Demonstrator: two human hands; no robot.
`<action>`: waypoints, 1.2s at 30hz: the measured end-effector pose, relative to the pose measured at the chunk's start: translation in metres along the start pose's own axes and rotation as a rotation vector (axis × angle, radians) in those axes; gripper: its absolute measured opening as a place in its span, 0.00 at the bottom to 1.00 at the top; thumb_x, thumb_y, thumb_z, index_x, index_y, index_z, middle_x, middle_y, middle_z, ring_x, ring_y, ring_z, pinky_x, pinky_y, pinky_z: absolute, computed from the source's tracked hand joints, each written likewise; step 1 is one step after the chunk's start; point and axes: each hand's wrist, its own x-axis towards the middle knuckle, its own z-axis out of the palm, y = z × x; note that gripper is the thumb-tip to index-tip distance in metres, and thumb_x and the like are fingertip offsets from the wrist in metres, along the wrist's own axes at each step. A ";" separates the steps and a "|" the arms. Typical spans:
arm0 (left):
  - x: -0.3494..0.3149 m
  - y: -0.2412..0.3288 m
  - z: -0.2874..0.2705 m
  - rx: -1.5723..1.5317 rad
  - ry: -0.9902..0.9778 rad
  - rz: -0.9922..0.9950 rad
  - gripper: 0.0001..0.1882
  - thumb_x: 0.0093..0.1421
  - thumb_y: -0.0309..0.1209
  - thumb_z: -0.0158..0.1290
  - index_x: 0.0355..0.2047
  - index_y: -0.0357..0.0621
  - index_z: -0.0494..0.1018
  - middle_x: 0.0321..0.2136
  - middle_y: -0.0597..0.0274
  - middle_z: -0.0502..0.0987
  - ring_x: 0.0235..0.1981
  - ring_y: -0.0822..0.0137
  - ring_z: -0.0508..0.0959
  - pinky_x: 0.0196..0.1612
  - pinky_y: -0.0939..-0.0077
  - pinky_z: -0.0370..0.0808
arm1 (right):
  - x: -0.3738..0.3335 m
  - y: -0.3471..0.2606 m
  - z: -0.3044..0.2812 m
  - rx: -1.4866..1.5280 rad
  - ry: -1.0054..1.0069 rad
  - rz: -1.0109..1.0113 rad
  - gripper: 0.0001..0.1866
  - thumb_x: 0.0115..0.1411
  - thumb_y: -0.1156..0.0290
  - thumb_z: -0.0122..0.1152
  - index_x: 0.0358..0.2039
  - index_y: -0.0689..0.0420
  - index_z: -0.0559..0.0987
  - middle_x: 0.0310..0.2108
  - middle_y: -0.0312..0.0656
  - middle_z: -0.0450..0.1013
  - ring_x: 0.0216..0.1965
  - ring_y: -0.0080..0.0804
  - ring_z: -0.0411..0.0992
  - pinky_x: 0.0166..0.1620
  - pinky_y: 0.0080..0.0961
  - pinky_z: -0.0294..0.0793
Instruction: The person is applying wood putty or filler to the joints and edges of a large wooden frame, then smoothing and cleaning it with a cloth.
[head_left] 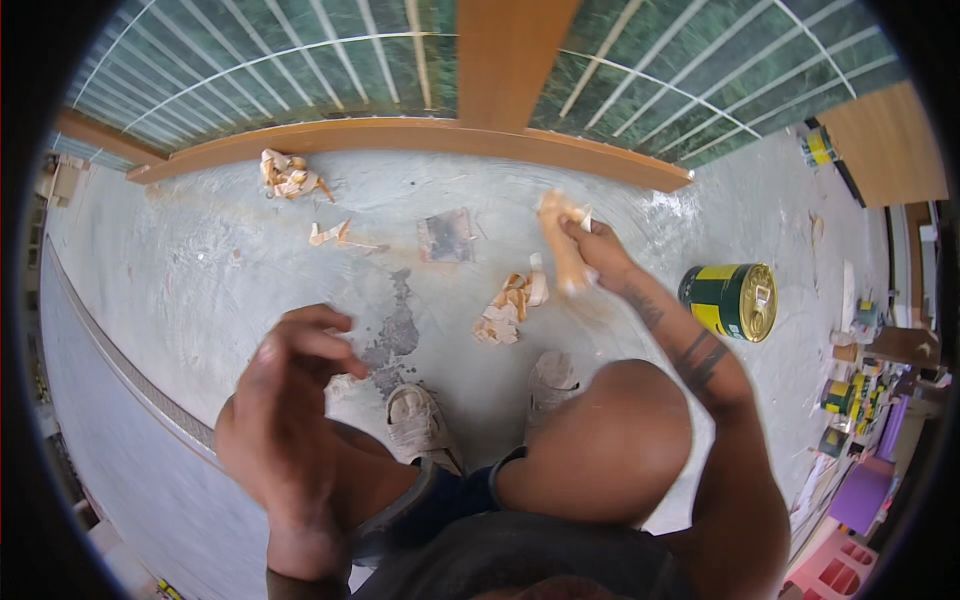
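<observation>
Bright, glare-patched floor, blurred left hand, fisheye-bent edges

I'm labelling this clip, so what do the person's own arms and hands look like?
The left hand and right hand wear no gloves. The right forearm is sleeveless, with dark tattoo-like markings: finer near the wrist, broader bands above. A dark band crosses the left forearm at the lower edge; I can't tell what.

loose-fingered left hand, tight right hand forward
</observation>
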 end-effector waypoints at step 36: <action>0.040 0.037 -0.019 0.794 -0.073 0.187 0.22 0.77 0.41 0.40 0.43 0.34 0.75 0.45 0.52 0.76 0.34 0.69 0.74 0.46 0.68 0.72 | 0.140 -0.011 -0.047 0.383 1.214 -1.052 0.31 0.65 0.75 0.59 0.67 0.67 0.60 0.62 0.55 0.67 0.63 0.49 0.67 0.68 0.41 0.60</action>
